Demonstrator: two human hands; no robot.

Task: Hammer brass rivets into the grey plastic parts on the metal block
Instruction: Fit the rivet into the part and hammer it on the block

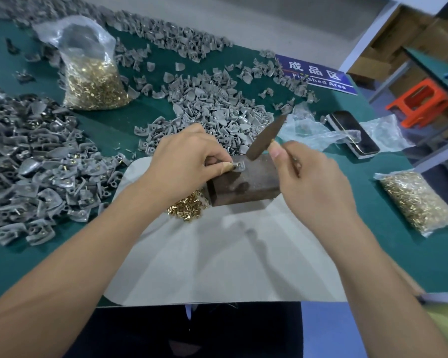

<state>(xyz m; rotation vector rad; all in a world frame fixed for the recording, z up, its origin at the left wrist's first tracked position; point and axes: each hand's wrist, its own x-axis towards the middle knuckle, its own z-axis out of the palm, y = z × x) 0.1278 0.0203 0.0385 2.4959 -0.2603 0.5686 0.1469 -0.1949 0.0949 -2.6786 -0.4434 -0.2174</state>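
Note:
A dark metal block (246, 186) lies on a pale sheet (217, 254) in front of me. My left hand (181, 164) pinches a small grey plastic part (239, 167) with a brass rivet against the block's top. My right hand (311, 182) grips the handle of a small hammer (265, 138), whose dark head hangs tilted just above the block, apart from the part. Loose brass rivets (188, 206) lie heaped beside the block's left end, partly hidden under my left wrist.
Grey plastic parts lie in heaps at the left (36, 161) and behind the block (212, 109). A bag of brass rivets (93, 73) stands at the back left, another bag (417, 200) lies at the right. A phone (352, 133) and a blue sign (318, 73) sit behind.

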